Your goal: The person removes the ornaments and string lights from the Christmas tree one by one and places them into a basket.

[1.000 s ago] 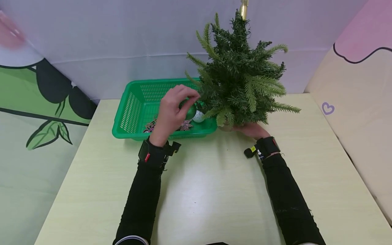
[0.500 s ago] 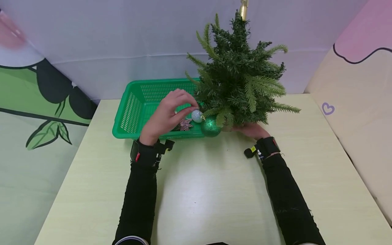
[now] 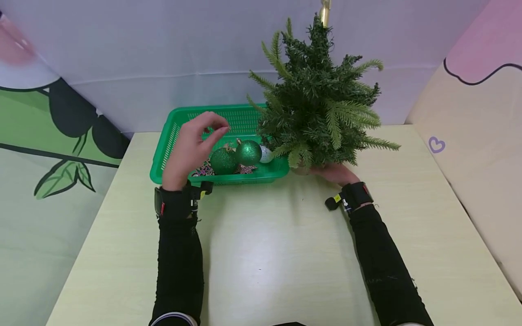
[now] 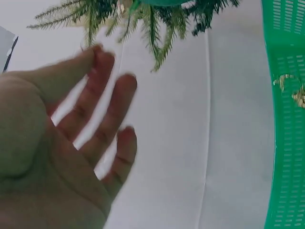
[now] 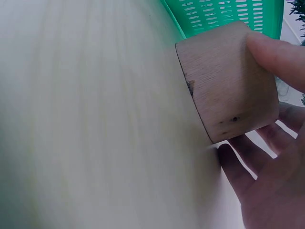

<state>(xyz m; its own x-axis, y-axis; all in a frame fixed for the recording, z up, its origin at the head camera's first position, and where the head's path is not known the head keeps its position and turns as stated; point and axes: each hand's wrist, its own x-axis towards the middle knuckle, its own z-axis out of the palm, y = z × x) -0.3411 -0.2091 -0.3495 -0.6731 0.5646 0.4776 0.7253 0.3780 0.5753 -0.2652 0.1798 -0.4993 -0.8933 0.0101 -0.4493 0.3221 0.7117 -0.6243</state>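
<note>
Over the green basket (image 3: 163, 158), my left hand (image 3: 191, 140) pinches with thumb and forefinger. From those fingertips a shiny green Christmas bauble (image 3: 248, 152) hangs at a slant; its hanging loop is too thin to see clearly. Part of that bauble (image 4: 164, 1) also shows at the top of the left wrist view. My right hand (image 3: 334, 174) grips the base of a small artificial Christmas tree (image 3: 318, 99). In the right wrist view, thumb and fingers (image 5: 276, 59) go around the wooden block base (image 5: 224, 81), which stands on the table.
Inside the basket lie another green bauble (image 3: 223, 160), a white bauble (image 3: 266, 155) and glittery pink ornaments (image 3: 204, 168). A pale wooden table (image 3: 261, 253) carries everything, with a cloth wall (image 3: 163, 54) behind. The tree's branches overhang the basket's right end.
My left hand has moved left, away from the tree, and the pinched green bauble has swung along with it. My right hand and the tree have stayed in place.
</note>
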